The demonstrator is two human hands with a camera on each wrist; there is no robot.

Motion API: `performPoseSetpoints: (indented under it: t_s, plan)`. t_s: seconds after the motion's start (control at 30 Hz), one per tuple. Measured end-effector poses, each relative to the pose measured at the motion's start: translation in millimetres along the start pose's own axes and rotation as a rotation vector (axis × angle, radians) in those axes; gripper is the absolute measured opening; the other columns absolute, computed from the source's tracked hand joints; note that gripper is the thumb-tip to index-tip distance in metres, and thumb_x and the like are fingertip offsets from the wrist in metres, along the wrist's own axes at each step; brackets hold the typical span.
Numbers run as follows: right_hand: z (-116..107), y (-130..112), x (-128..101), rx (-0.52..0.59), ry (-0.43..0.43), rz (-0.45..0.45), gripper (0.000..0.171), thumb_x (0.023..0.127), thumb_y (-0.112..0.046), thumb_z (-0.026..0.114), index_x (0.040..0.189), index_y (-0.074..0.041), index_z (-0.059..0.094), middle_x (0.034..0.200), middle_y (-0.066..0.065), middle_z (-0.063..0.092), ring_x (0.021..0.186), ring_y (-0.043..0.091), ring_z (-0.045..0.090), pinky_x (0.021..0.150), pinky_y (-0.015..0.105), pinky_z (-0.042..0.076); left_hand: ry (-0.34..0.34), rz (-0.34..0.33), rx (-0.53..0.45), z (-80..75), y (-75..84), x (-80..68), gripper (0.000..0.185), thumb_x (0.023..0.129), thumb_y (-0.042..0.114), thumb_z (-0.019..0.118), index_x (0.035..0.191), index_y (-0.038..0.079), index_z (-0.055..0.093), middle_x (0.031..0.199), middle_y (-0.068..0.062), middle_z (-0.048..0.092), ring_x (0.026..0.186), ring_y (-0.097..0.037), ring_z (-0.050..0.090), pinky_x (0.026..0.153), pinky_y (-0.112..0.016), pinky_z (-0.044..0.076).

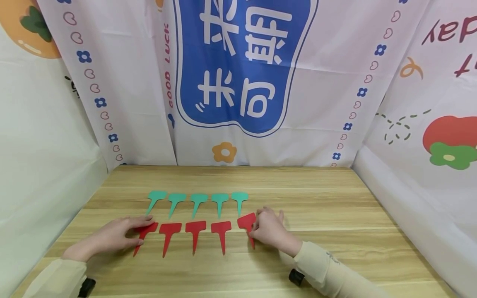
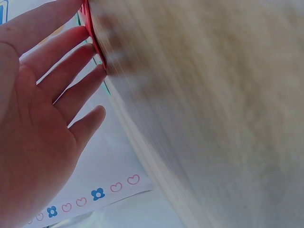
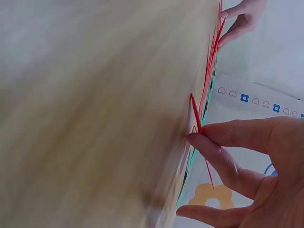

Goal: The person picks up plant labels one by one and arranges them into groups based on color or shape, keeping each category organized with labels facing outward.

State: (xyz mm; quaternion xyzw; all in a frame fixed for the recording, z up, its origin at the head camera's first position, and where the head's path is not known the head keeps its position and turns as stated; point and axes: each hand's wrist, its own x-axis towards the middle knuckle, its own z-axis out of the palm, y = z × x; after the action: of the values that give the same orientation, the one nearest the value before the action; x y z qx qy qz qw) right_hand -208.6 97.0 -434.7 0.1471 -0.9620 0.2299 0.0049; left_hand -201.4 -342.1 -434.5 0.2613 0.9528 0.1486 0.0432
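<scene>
A row of red T-shaped plant labels (image 1: 195,231) lies on the wooden table. My right hand (image 1: 269,227) pinches the rightmost red plant label (image 1: 246,221) between thumb and finger; in the right wrist view that label (image 3: 195,111) is tilted up off the wood. At the row's left end, my left hand (image 1: 115,235) rests its fairly straight fingertips on the leftmost red plant label (image 1: 149,228), its thumb beside the stem. The left wrist view shows those fingers (image 2: 71,66) spread along the red edge. Behind the red row lies a row of green plant labels (image 1: 198,199).
The wood-grain table (image 1: 335,198) is bordered by white printed cloth, with a back sheet (image 1: 328,103) bearing a blue sign and side sheets at left and right. Dark bands (image 1: 296,276) show at both sleeves.
</scene>
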Motion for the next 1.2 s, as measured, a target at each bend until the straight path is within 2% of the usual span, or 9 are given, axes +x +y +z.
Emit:
performPoseSetpoints:
  t_s: [0.2, 0.37, 0.8, 1.0, 1.2]
  plan:
    - [1.6, -4.5, 0.2, -0.035, -0.005, -0.006, 0.03, 0.073, -0.022, 0.078, 0.048, -0.023, 0.062, 0.127, 0.015, 0.061, 0.133, 0.037, 0.04, 0.103, 0.077, 0.008, 0.0, -0.011, -0.007, 0.6, -0.6, -1.6, 0.058, 0.082, 0.043, 0.07, 0.133, 0.018, 0.057, 0.14, -0.009, 0.052, 0.124, -0.039, 0.051, 0.095, -0.056, 0.045]
    - [2.4, -9.2, -1.6, -0.048, 0.004, -0.023, 0.027, 0.073, -0.022, 0.078, 0.049, -0.023, 0.065, 0.12, 0.015, 0.065, 0.131, 0.039, 0.041, 0.102, 0.077, 0.009, 0.002, -0.02, -0.021, 1.6, -1.7, -2.0, 0.059, 0.082, 0.043, 0.07, 0.133, 0.018, 0.057, 0.14, -0.009, 0.052, 0.124, -0.039, 0.05, 0.095, -0.057, 0.044]
    - [4.5, -10.3, -2.4, -0.094, 0.009, -0.029, 0.026, 0.071, -0.022, 0.077, 0.049, -0.023, 0.063, 0.123, 0.015, 0.062, 0.129, 0.042, 0.041, 0.101, 0.078, 0.01, -0.003, -0.014, -0.025, 2.1, -3.2, -3.2, 0.058, 0.081, 0.042, 0.07, 0.133, 0.018, 0.057, 0.14, -0.01, 0.052, 0.124, -0.04, 0.05, 0.094, -0.058, 0.044]
    - [2.0, -5.7, -2.7, -0.105, 0.038, -0.016, 0.025, 0.073, -0.022, 0.077, 0.051, -0.024, 0.065, 0.119, 0.012, 0.064, 0.126, 0.039, 0.045, 0.101, 0.077, 0.013, -0.012, -0.015, -0.027, 2.1, -2.2, -2.3, 0.059, 0.082, 0.043, 0.07, 0.133, 0.018, 0.057, 0.141, -0.011, 0.051, 0.124, -0.041, 0.05, 0.094, -0.057, 0.044]
    - [-2.2, 2.6, -1.4, -0.124, 0.093, 0.005, 0.018, 0.078, -0.027, 0.075, 0.061, -0.025, 0.068, 0.12, 0.013, 0.064, 0.121, 0.035, 0.051, 0.099, 0.077, 0.017, 0.0, -0.001, 0.009, 1.9, -1.9, -2.6, 0.059, 0.082, 0.046, 0.068, 0.133, 0.018, 0.057, 0.139, -0.01, 0.053, 0.123, -0.038, 0.051, 0.094, -0.056, 0.045]
